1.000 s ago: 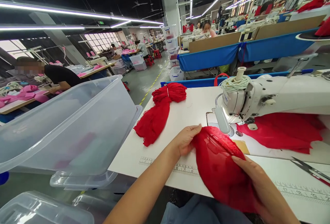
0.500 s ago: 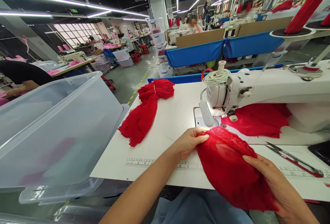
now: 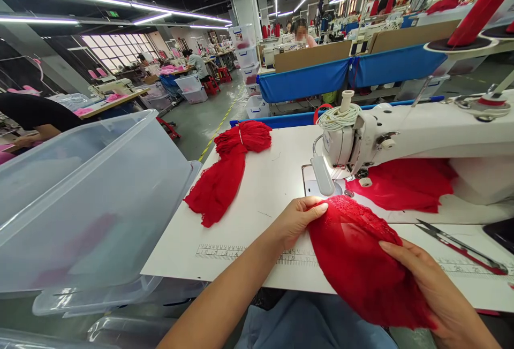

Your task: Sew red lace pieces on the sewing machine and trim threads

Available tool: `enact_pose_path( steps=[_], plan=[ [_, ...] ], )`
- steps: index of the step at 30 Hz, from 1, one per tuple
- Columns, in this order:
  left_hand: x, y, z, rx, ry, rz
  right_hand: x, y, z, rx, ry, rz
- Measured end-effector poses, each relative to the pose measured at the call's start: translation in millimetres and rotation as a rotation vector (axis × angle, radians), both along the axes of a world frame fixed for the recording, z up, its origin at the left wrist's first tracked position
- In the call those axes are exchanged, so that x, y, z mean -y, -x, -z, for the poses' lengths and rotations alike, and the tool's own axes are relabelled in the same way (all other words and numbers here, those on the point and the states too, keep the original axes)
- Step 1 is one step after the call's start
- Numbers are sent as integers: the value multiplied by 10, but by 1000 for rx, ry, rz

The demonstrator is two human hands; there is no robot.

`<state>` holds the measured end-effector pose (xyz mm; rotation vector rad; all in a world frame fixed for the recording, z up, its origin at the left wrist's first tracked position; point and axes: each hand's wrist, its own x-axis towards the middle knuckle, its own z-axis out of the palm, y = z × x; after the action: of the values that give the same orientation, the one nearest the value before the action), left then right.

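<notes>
Both my hands hold a red sheer lace-edged fabric piece [image 3: 357, 268] in front of the sewing machine [image 3: 401, 134]. My left hand [image 3: 299, 221] pinches its upper left corner between thumb and fingers, close to the needle plate. Along the right side, my right hand [image 3: 421, 274] grips the fabric with the thumb on top; its other fingers are partly hidden behind the cloth. The lace band runs along the upper edge, lit by the machine lamp [image 3: 322, 175]. More red fabric [image 3: 405, 184] lies under the machine arm.
A tied bundle of red fabric [image 3: 231, 172] lies on the white table [image 3: 176, 255], left of the machine. Thread snips [image 3: 461, 247] rest at the right. A large clear plastic bin [image 3: 100, 199] stands at the left. A red thread cone [image 3: 480, 14] is at upper right.
The fabric and both hands are almost in the same place. My left thumb has shifted very slightly to the right along the lace corner.
</notes>
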<state>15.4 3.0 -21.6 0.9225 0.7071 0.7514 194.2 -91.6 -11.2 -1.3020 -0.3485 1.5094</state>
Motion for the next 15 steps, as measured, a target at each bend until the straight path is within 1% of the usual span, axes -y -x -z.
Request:
enact_pose_path(
  steps=[4, 6, 8, 9, 11, 14, 15],
  plan=[
    [0, 4, -7, 40, 19, -41, 10, 0, 25, -9, 25, 3],
    [1, 6, -7, 42, -7, -54, 12, 9, 43, 12, 38, 7],
    [3, 9, -3, 31, -44, -64, 2, 17, 81, 78, 34, 9],
    [4, 10, 1, 22, -59, -69, -8, 19, 109, 145, 14, 18],
    [7, 11, 11, 2, -73, -78, -34, 21, 172, 374, -84, 85],
    [10, 7, 31, -19, -77, -82, -75, 44, 240, 931, -307, 263],
    [11, 3, 37, -20, -81, -80, -91, 63, 245, 1106, -387, 297]
  ],
)
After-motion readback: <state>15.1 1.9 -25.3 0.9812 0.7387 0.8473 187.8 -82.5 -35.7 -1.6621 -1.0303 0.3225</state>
